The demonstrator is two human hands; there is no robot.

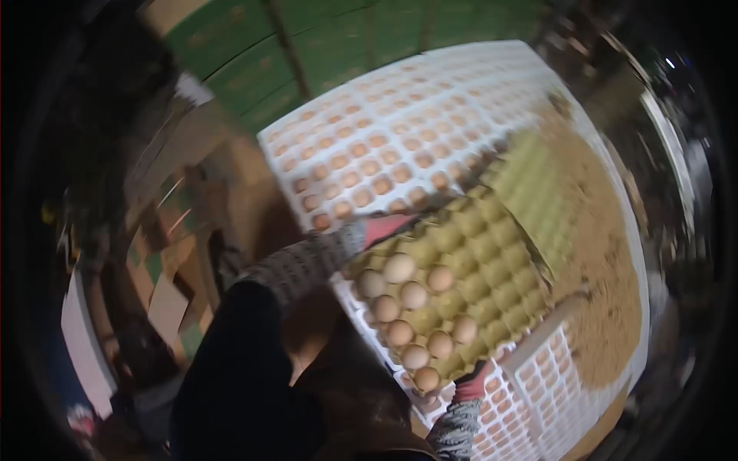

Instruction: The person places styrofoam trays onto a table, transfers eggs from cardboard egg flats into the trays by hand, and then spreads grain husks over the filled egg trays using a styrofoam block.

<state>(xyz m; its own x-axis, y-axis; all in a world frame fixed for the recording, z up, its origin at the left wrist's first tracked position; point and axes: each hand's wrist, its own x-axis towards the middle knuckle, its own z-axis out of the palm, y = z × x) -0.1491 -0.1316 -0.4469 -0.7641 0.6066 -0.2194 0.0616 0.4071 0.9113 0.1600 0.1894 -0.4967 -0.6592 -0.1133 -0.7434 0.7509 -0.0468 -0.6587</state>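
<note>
A yellowish moulded egg tray [492, 265] lies tilted across the middle of the view. Several brown and pale eggs [413, 295] sit in its cups at the end nearer my body, while the cups farther off hold none. My left hand [390, 226], in a pink and dark glove, grips the tray's upper long edge. On the opposite edge my right hand [473, 379], gloved the same way, is closed on the rim. The fingers of both hands are partly hidden by the tray. Beneath it spread white gridded trays [392, 127] filled with eggs.
Another yellowish egg tray [538, 200] lies just beyond the held one. Brown loose grain-like material [603, 300] covers the right side of the white surface. Green boards [354, 38] stand at the back. Cardboard boxes [169, 300] are on the left. Much is blurred.
</note>
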